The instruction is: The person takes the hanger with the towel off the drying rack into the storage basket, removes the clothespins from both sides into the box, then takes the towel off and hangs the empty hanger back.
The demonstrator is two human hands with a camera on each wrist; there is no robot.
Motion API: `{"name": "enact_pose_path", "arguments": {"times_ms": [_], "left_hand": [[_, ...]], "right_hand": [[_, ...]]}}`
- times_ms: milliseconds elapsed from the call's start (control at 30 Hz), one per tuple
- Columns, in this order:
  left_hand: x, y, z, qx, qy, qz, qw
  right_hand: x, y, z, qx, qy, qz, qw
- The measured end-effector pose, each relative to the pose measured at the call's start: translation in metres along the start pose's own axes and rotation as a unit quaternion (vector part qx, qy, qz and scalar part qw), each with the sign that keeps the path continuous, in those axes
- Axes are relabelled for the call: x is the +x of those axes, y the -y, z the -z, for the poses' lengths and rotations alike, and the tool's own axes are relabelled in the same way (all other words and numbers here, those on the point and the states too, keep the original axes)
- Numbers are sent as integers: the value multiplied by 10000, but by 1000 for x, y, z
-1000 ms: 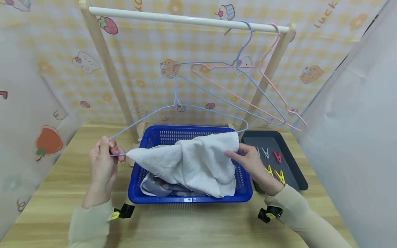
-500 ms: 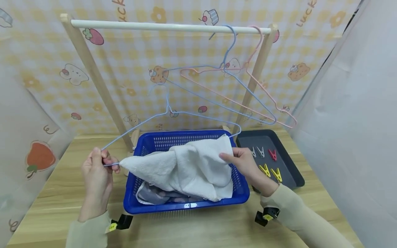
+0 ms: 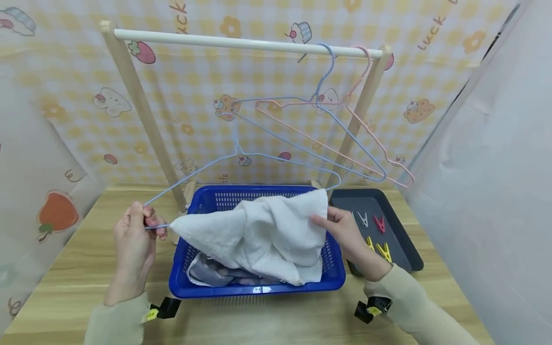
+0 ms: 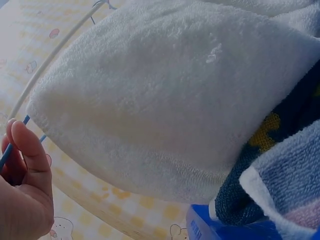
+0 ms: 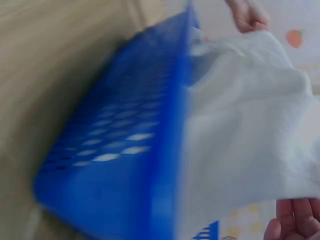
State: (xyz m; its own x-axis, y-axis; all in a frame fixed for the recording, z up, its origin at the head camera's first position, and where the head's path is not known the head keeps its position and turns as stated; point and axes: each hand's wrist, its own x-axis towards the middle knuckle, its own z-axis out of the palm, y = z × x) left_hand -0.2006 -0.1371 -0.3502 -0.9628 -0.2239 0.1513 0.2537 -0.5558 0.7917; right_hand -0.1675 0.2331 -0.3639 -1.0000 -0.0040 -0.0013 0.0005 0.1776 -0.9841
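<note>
My left hand (image 3: 135, 239) pinches the left end of a blue wire hanger (image 3: 194, 173), left of the basket. Draped over the hanger's lower bar is a white towel (image 3: 258, 235), bunched in folds; it hides most of that bar. In the left wrist view, blue wire (image 4: 6, 156) passes between my thumb and fingers, next to the towel's pointed end. My right hand (image 3: 349, 235) holds the towel's right edge, thumb in front and fingers partly behind the cloth. Below the towel stands a blue perforated basket (image 3: 258, 290) with patterned towels (image 3: 215, 273) inside.
A wooden rack with a white rail (image 3: 241, 43) stands behind, a blue hanger (image 3: 325, 76) and a pink hanger (image 3: 362, 79) hooked at its right end. Right of the basket, a dark grey tray (image 3: 401, 239) holds several clips (image 3: 379, 224), partly behind my right forearm.
The head view has shifted a little. Both hands keep their hold on the hanger and towel, moving only slightly.
</note>
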Motion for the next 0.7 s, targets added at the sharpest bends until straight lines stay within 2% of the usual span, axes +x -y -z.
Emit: {"name": "enact_pose_path", "arguments": {"times_ms": [100, 167, 400, 500, 600, 700], "left_hand": [[-1, -1, 1, 133, 241, 51, 9996], [-2, -1, 0, 160, 261, 47, 9995], [1, -3, -3, 12, -229, -8, 9997], [2, -4, -3, 23, -278, -44, 9996], [1, -4, -2, 52, -162, -107, 9998], [0, -4, 0, 96, 28, -121, 9999]], "right_hand": [[6, 5, -1, 329, -184, -17, 9993], [7, 6, -2, 302, -201, -101, 9993], [-6, -1, -7, -454, -36, -207, 9987], [-10, -3, -7, -604, 89, -263, 9978], [-11, -1, -7, -508, 97, -287, 9982], [-6, 3, -5, -124, -29, -177, 9998]]}}
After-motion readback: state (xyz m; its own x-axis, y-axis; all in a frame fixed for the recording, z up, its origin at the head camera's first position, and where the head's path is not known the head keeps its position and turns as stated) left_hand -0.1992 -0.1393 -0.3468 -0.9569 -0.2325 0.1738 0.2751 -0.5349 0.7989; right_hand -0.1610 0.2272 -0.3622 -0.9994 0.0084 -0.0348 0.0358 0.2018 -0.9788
